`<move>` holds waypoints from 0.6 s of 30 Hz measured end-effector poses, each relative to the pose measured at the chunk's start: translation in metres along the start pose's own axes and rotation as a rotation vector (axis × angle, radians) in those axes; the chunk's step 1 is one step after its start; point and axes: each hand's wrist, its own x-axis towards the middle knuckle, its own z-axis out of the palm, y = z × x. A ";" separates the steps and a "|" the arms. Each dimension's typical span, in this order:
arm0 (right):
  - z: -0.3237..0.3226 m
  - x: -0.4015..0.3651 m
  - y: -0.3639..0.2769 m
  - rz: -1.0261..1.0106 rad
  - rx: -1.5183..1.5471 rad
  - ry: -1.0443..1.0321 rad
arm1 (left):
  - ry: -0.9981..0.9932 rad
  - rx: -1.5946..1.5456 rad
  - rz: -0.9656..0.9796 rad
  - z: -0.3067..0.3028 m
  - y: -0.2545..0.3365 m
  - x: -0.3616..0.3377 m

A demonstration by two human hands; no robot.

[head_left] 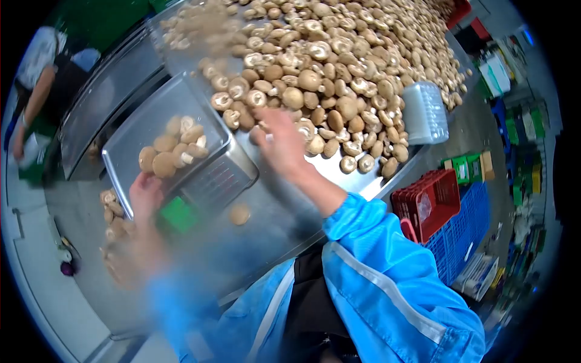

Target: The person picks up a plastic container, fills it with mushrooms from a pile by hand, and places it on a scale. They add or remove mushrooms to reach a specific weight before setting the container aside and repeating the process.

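My left hand (147,195) is over the near left edge of a metal tray (212,130), fingers extended against the lowest mushrooms. It seems to hold nothing, though a blur covers its wrist. Several brown mushrooms (164,164) lie heaped in this tray, which sits on a scale (224,178) with a display panel. At the near side of a large mushroom pile (346,107), my right hand (281,144) has its thumb and fingers bent around a mushroom (264,126), partly hidden. One loose mushroom (239,213) rests on the metal table (260,248) near the scale.
A stack of clear plastic trays (425,114) stands right of the pile. Beyond the table edge are a red crate (433,202) and a blue pallet (463,233). More mushrooms (112,212) lie left of the scale. Another person's arm (39,97) shows at far left.
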 end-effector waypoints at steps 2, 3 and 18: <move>-0.022 0.003 0.035 -0.077 -0.299 0.041 | 0.063 -0.069 0.002 0.006 0.004 -0.016; -0.028 0.001 0.050 -0.062 -0.387 0.052 | 0.116 -0.138 0.017 0.007 -0.001 -0.019; -0.033 -0.055 0.065 -0.200 -0.439 -0.332 | 0.449 -0.027 0.369 -0.008 0.010 -0.073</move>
